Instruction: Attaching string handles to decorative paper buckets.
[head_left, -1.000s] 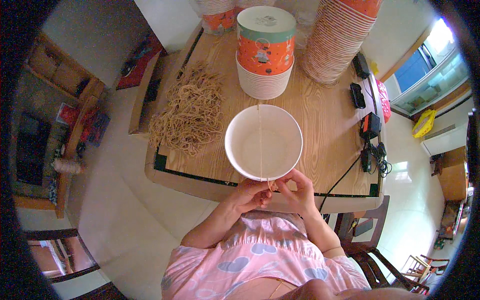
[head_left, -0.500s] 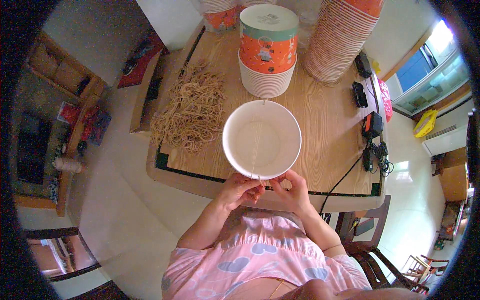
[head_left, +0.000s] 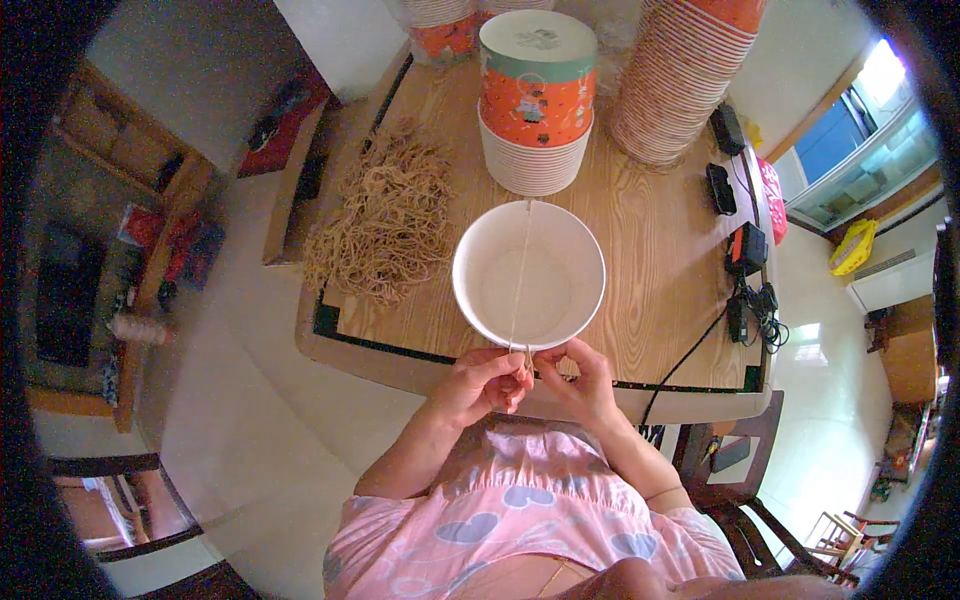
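Note:
A white-lined paper bucket (head_left: 570,290) stands with its mouth up at the table's near edge. A thin twine string (head_left: 520,262) runs across its mouth from the far rim to the near rim. My left hand (head_left: 487,384) pinches the twine at the near rim, fingers closed. Close beside it, my right hand (head_left: 583,384) has thumb and forefinger pressed together at the rim by the short twine end; the fingertips partly hide what they grip. A tangled heap of cut twine (head_left: 385,225) lies left of the bucket.
Beyond the bucket stands an upturned stack of orange-and-green paper buckets (head_left: 538,110). A taller leaning stack of buckets (head_left: 680,85) is at the far right. Black adapters and cables (head_left: 745,290) lie along the right edge of the wooden table (head_left: 640,260). A dark chair (head_left: 735,450) stands at right.
The bucket has shifted slightly right. The twine across its mouth now looks straighter and more taut, and a short twine end shows between my hands.

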